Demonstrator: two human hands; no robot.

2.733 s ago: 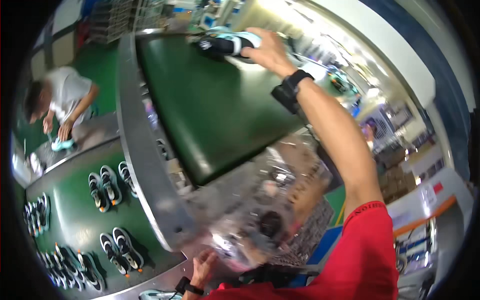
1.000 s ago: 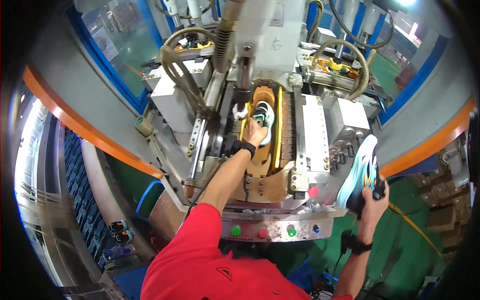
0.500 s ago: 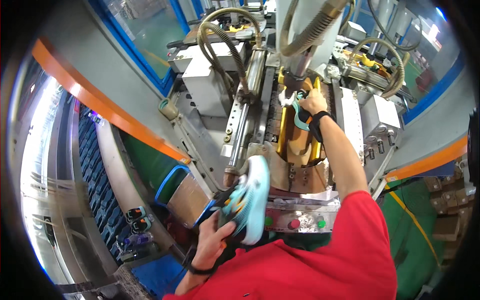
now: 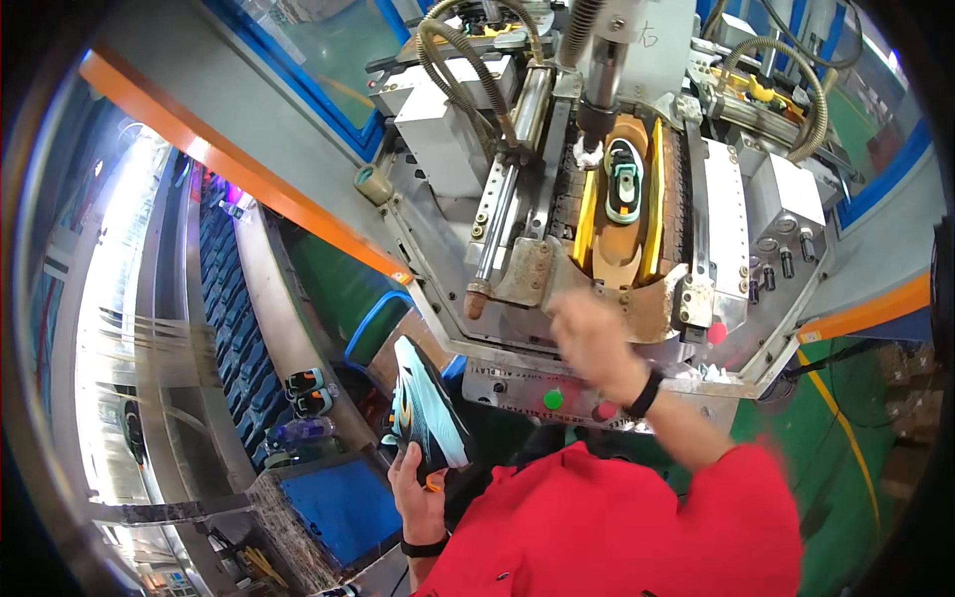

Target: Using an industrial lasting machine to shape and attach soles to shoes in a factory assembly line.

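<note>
My left hand grips a light-blue and black sneaker by its heel end, toe pointing up, to the left of the machine's front. Farther off, a second sneaker sits upright in the machine's cradle, its opening upward, between two yellow side pads. My right hand is in the air over the machine's front edge, nearest the worn metal plate. Motion smears its fingers, so their state is unclear. A metal press rod stands just behind the sneaker in the cradle.
Push buttons, one of them green, line the front panel. A conveyor belt runs along the left, with a pair of shoes and a bottle on the ledge beside it. A blue-rimmed bin stands between ledge and machine.
My right hand has left the machine's cradle and drawn back toward me. The sneaker there now shows uncovered. In my left hand, the other sneaker has moved left and slightly down.
</note>
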